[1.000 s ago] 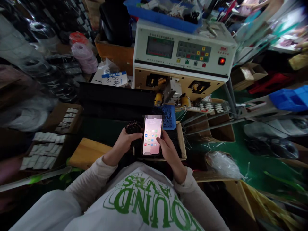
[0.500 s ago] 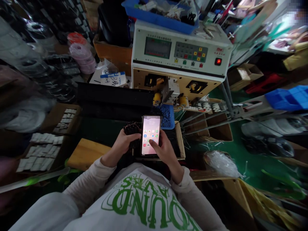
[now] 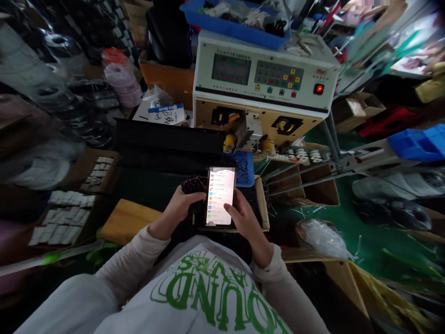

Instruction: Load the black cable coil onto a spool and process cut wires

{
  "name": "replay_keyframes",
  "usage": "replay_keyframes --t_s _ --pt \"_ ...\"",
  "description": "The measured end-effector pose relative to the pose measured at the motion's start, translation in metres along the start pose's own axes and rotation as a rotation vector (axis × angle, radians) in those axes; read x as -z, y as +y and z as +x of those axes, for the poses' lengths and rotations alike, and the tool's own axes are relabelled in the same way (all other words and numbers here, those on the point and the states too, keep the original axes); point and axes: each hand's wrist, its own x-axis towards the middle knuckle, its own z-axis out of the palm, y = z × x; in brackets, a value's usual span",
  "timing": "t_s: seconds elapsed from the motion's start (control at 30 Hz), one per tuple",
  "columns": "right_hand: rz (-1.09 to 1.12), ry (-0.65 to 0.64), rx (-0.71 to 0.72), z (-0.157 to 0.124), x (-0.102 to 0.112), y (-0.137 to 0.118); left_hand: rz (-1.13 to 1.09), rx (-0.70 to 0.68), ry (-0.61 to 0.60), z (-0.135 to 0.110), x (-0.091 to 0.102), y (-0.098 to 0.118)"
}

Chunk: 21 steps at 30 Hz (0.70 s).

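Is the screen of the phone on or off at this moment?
On: the phone's screen glows bright white and shows a list of lines, just above the person's right hand.

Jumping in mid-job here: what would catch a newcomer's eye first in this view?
The lit phone stands out at the centre, with the right hand at its edge and the left hand gripping a dark wire bundle beside it. Straight ahead sits a cream control machine with a colourful keypad and glowing red lamp, a blue crate just beyond it.
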Motion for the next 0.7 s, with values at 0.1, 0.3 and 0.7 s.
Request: replay_keyframes --t_s 0.1,0.3,0.7 --pt "0.024 0.026 -0.024 0.0002 -0.001 -0.0044 0.002 -0.012 -0.009 0.0009 -0.0001 0.0006" --pt "-0.039 0.04 -0.024 0.0008 -0.0017 -0.0109 -0.011 -0.005 -0.031 0.0009 -0.0005 0.0019" --pt "-0.061 0.052 -0.003 0.0036 0.0009 -0.0092 0.012 0.011 -0.007 0.0021 -0.0019 0.0055"
